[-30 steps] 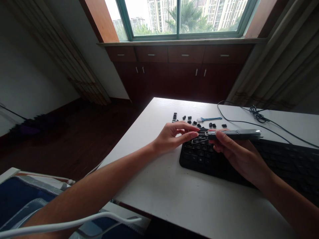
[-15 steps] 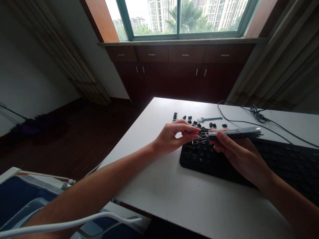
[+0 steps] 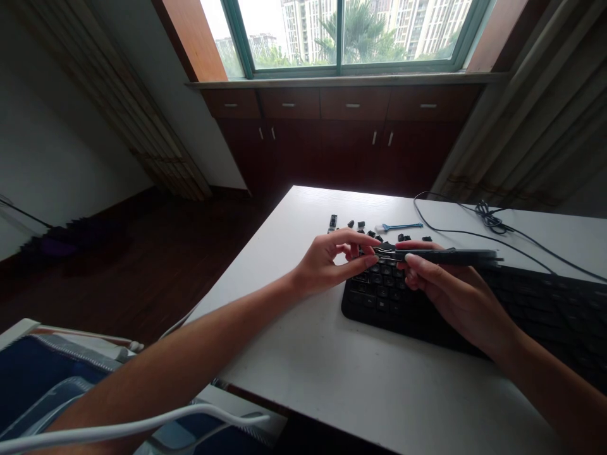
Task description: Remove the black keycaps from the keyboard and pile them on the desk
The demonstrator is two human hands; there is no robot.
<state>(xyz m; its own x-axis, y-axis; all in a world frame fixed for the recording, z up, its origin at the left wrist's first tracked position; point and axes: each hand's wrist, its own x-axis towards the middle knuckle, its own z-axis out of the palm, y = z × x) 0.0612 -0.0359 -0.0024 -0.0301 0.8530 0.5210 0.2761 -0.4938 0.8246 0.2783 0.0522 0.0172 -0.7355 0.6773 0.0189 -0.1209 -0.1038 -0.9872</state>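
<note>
My right hand (image 3: pixel 453 291) is closed around the slim black handle of a keycap puller (image 3: pixel 458 256), held level above the keyboard. Thin wire prongs stick out from its left end. The thumb and fingers of my left hand (image 3: pixel 325 260) are pinched at these wire tips; whether a small keycap is also between them is hidden. Below both hands lies a black keyboard (image 3: pixel 417 322), with some key spots bared at its upper left corner. Several loose black keycaps (image 3: pixel 361 225) are scattered just behind the hands.
A small blue brush (image 3: pixel 403 226) with pale bristles lies behind the keycaps. A black cable (image 3: pixel 488 216) runs coiled across the back right of the white table (image 3: pixel 294 354). At lower left stands a chair with blue fabric (image 3: pixel 28 373).
The keycap puller has rolled in my right hand, so its dark narrow side now faces me. Its wire prongs have come closer together at my left fingertips.
</note>
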